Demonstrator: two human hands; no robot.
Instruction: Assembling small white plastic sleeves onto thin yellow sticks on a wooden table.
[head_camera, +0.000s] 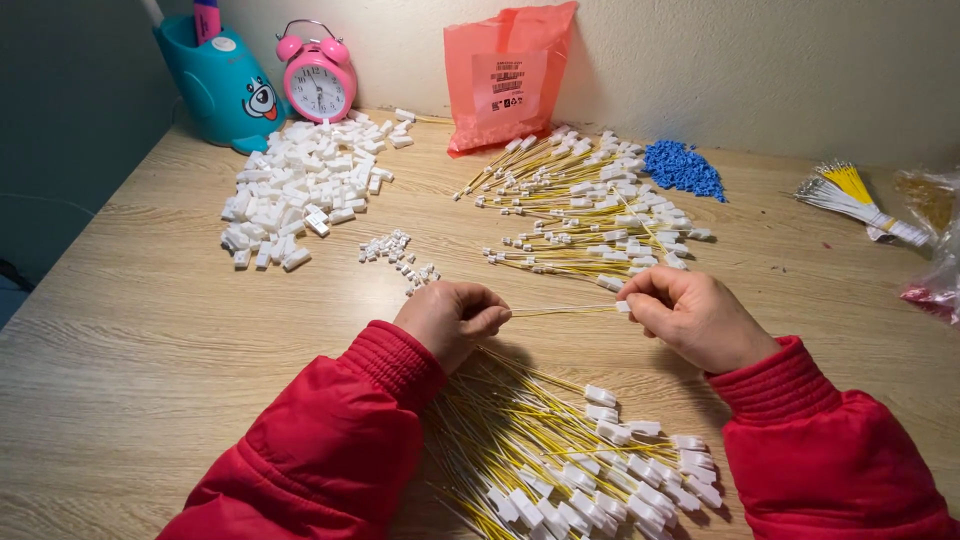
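Nearest to me, a heap of yellow wires with white end connectors (590, 470) lies on the table (130, 340) between the two red sleeves. Just beyond it, I see the left hand (452, 318) and right hand (690, 318) holding one thin yellow wire (560, 310) stretched level between them, just above the table. The left fingers (490, 316) are pinched shut on its bare end; the right fingers (640, 300) are closed on the small white connector (623, 306) at the other end. I judge the wire very light, limp and easily kinked, best gripped at the ends. Farther off lie small white clips (398, 255), a second spread of finished wires (590, 215), a pile of white housings (305, 185), blue beads (684, 168), a red bag (508, 75) and a pink alarm clock (317, 85).
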